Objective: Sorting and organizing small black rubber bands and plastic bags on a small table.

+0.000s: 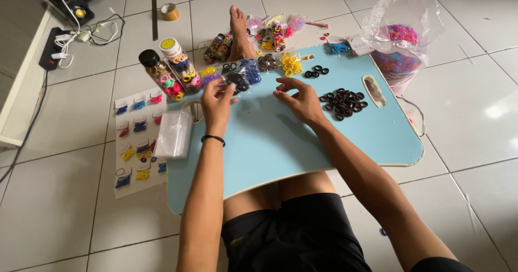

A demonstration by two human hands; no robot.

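At the far left, a power strip [52, 48] with white cables lies on the tiled floor, partly cut off by a white shelf edge. Nearer, a white card [139, 145] carries rows of small coloured hair ties; a stack of clear little bags [174, 134] overlaps its right edge. Two clear tubes [171, 69] packed with mixed-colour ties lean at the top left corner of the light blue lap table [280, 148].

The left hand [217, 100], a black band around its wrist, is raised over the table's upper left. Its fingertips are pinched on the edge of a clear packet of dark ties [237, 79]; exactly how much it grips is hard to make out, since the fingers cover the contact. The right hand [299, 100] rests just beside it, fingers curled low with the tips close together; whether they pinch a thin bag or only touch the table cannot be told.

Right of that hand, a loose heap of black ties [343, 102] sits on the table, with a few more [316, 71] above. Beyond the table's far edge a bare foot [239, 32] lies among small packets. At the right, a big clear plastic bag [402, 29] of bright ties stands on the floor, partly behind the table.
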